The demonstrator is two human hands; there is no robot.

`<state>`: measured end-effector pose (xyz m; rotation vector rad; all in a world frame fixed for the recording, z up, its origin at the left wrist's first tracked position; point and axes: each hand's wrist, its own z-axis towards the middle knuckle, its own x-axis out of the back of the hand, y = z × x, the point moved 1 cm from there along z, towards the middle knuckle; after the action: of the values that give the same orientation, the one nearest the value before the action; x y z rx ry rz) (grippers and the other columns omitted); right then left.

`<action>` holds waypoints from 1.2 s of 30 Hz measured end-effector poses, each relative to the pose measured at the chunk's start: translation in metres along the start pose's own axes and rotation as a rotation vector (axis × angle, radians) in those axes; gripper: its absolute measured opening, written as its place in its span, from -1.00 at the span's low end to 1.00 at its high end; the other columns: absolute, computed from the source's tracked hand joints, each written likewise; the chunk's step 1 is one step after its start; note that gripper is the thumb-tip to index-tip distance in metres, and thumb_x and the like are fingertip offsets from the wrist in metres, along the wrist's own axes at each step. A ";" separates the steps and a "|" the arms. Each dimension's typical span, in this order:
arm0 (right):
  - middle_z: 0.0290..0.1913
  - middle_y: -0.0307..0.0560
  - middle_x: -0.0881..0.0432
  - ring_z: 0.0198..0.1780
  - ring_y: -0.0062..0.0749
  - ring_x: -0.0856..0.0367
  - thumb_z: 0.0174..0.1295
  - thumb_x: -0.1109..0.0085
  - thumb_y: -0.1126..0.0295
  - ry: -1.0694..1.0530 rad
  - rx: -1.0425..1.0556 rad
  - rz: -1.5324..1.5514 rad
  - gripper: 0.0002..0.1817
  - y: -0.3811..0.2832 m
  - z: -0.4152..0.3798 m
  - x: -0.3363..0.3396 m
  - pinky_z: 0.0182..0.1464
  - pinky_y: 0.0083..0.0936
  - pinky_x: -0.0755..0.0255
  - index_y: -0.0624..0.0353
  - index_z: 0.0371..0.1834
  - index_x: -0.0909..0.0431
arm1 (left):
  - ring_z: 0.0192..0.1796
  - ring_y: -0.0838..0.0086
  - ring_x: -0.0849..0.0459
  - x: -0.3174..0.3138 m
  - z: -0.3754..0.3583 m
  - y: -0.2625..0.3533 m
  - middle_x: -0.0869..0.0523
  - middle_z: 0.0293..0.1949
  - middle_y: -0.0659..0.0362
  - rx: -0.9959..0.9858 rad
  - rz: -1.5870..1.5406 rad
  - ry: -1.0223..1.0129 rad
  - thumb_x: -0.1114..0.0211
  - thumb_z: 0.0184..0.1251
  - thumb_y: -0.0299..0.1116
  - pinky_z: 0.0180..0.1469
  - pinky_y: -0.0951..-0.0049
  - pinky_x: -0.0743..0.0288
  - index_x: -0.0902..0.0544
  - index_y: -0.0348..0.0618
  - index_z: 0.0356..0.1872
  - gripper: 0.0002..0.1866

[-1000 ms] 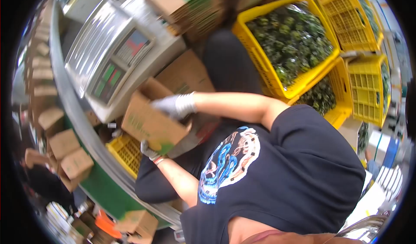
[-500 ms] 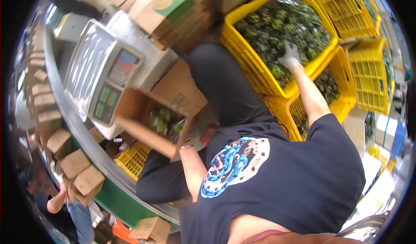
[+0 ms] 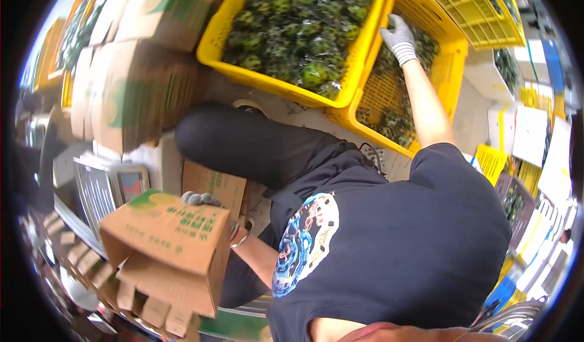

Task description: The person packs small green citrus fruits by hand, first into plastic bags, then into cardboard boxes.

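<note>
My left hand (image 3: 202, 200), in a grey glove, is wrapped over the edge of a tilted cardboard box (image 3: 176, 229) with green print. The box's open flaps point to the lower left, and its inside is hidden. My right hand (image 3: 400, 39), in a whitish glove, is over the lower yellow crate (image 3: 453, 77), close to the rim of the upper yellow crate (image 3: 277, 82). Its thumb and fingers are apart and nothing shows in them. Green produce (image 3: 298, 26) with shiny clear wrapping fills the upper crate; leafy green produce (image 3: 395, 126) lies in the lower one.
Large cardboard cartons (image 3: 140, 93) are stacked at the upper left. Below them stands a weighing scale (image 3: 109, 184), partly behind the box. A flat piece of cardboard (image 3: 222, 187) lies by my leg. Another yellow crate (image 3: 474, 7) and white boxes (image 3: 529, 132) are on the right.
My left hand has tipped the box, so the produce seen inside before is hidden. My right hand has left the upper crate's produce for the lower crate. The camera view has also turned.
</note>
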<state>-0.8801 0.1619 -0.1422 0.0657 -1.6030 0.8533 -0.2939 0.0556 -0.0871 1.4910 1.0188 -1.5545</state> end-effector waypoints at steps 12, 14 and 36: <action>0.50 0.12 0.34 0.45 0.11 0.02 -0.15 -0.48 0.00 -0.485 -0.765 -0.096 0.15 0.164 -0.014 -0.080 0.37 -0.05 -0.18 -0.26 0.49 0.13 | 0.20 0.12 -0.42 -0.012 0.162 -0.156 -0.46 0.10 -0.06 0.483 0.066 -0.154 0.07 0.42 -0.10 0.31 0.10 -0.19 -0.24 -0.32 0.27 -0.44; 0.50 0.11 0.35 0.46 0.08 0.06 -0.17 -0.47 -0.06 -0.474 -0.817 -0.017 0.17 0.169 0.013 -0.092 0.38 -0.03 -0.17 -0.23 0.49 0.13 | 0.22 0.14 -0.41 0.000 0.161 -0.181 -0.45 0.16 -0.01 0.363 0.198 0.010 0.05 0.42 -0.11 0.32 0.10 -0.18 -0.28 -0.29 0.27 -0.46; 0.51 0.03 0.40 0.47 0.18 0.21 0.00 -0.37 0.06 -0.656 -1.039 -0.194 -0.06 0.165 -0.097 -0.109 0.34 0.03 -0.21 -0.26 0.45 -0.01 | 0.00 0.29 -0.55 0.104 0.129 -0.222 -0.58 0.00 0.03 0.163 0.596 0.424 -0.06 0.32 -0.11 0.15 0.24 -0.38 -0.44 -0.30 0.10 -0.51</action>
<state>-0.8542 0.2895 -0.3200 -0.2581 -2.4330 -0.2665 -0.5536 0.0306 -0.1785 2.0604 0.5814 -0.9327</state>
